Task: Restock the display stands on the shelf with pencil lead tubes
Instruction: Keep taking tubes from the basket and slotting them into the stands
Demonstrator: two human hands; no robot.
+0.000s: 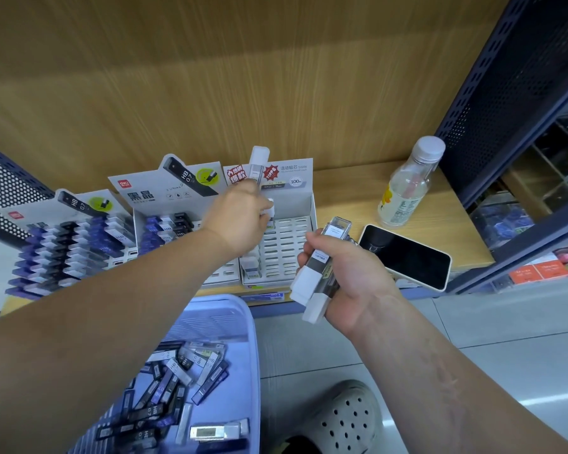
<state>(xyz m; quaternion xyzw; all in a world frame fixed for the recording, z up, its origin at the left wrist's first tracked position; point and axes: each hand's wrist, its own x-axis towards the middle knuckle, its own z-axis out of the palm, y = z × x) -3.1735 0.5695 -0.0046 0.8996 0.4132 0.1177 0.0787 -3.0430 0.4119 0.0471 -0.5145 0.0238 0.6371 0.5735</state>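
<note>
Plainly, a wooden shelf (348, 191) backed by a wood-grain panel (210, 77) bears three display stands (151, 194), one bottle (407, 188) and one phone (407, 257). The left hand (240, 221) pinches a lead tube (259, 158) over the rightmost stand (289, 250); the right hand (351, 276) grips a bundle of tubes (312, 276).

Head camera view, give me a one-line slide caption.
Left hand holds tubes over the white stand; right hand grips spare tubes near a basket.

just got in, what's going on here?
A person is restocking lead tubes. The left hand grips white-capped tubes over the right stand, whose slots are mostly empty. The right hand holds a bundle of the same tubes. The other two stands look mostly full of dark and blue tubes. More tubes lie in the basket below.
</note>
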